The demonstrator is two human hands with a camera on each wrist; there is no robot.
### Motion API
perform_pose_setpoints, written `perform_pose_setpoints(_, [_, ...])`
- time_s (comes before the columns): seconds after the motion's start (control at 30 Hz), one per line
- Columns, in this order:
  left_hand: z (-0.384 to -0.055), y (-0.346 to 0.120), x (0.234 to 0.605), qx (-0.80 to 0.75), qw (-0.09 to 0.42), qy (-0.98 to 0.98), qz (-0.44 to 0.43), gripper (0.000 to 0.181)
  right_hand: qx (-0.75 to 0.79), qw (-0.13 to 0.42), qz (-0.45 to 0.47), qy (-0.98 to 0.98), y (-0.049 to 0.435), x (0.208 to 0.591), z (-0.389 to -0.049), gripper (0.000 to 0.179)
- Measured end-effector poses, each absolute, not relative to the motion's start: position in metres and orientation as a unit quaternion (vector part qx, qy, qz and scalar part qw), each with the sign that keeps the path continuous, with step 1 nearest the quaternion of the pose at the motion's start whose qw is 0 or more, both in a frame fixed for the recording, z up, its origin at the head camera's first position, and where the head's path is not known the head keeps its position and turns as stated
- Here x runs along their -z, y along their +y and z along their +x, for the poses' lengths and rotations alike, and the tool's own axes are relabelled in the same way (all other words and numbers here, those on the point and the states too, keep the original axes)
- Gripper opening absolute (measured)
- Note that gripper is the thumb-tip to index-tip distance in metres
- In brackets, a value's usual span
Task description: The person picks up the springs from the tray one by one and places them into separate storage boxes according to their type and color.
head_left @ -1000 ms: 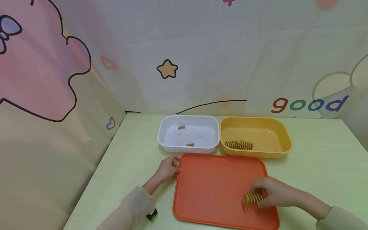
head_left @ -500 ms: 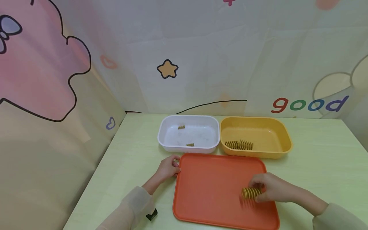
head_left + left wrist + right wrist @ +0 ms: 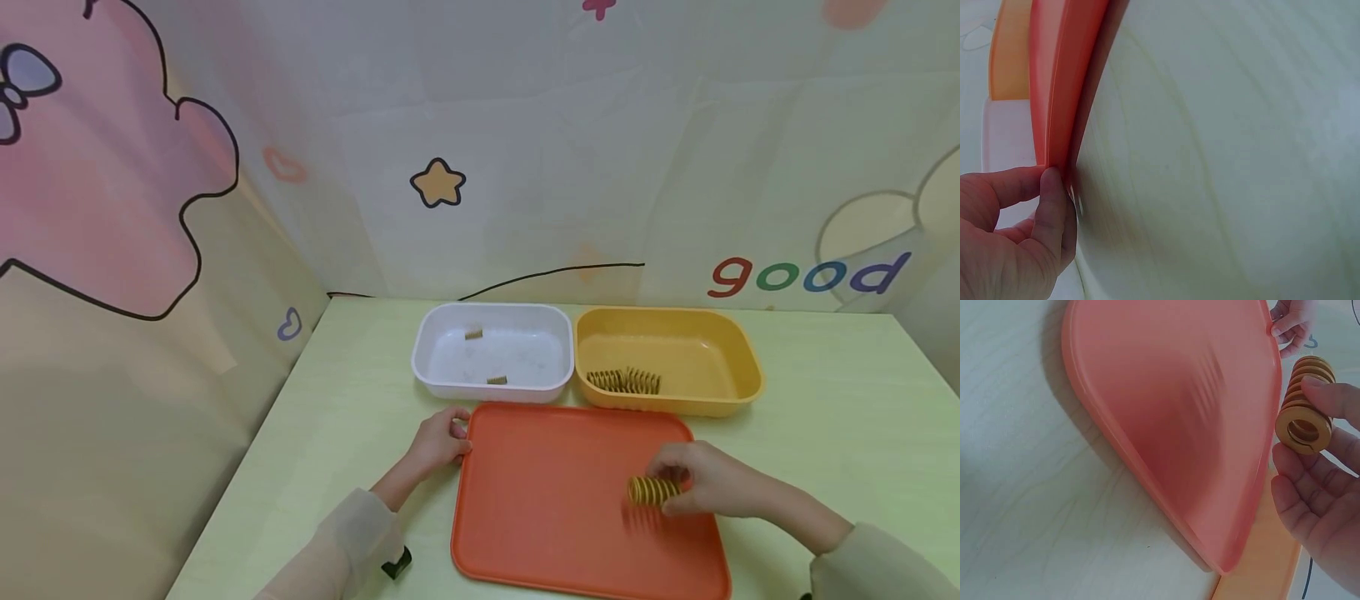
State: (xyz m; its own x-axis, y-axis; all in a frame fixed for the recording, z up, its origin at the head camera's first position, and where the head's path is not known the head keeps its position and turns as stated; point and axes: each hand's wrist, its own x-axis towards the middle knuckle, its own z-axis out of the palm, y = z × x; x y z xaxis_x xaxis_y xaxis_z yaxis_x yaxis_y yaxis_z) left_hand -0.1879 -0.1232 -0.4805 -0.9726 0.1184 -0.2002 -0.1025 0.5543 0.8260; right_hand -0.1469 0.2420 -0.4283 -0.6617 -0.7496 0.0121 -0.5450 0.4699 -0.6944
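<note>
A thick gold-coloured coil spring (image 3: 651, 491) is pinched between the thumb and fingers of my right hand (image 3: 712, 482), over the right part of the orange tray (image 3: 555, 500). Its shadow falls on the tray below it. In the right wrist view the spring (image 3: 1305, 406) shows its ring-shaped end towards the camera. My left hand (image 3: 437, 439) grips the tray's left edge near the far corner. From the left wrist, the thumb and index finger of this hand (image 3: 1029, 231) meet at the tray's rim (image 3: 1063, 94).
Behind the tray stand a white bin (image 3: 517, 393) with two small springs (image 3: 473, 333) inside and a yellow bin (image 3: 712, 367) with larger coil springs (image 3: 622, 381) at its near left. A small black object (image 3: 397, 564) shows beside the left sleeve. A printed cloth (image 3: 525, 167) hangs behind the table.
My right hand has moved slightly up and to the left in the head view, carrying the spring. The left hand stays at the tray edge.
</note>
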Motion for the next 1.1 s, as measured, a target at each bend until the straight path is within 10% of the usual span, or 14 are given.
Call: perform_pose_setpoints(1.1, [-0.188, -0.124, 0.483, -0.483, 0.122, 0.867, 0.001, 0.037, 0.332, 0.138, -0.313, 0.879, 0.243, 0.409, -0.165, 0.028])
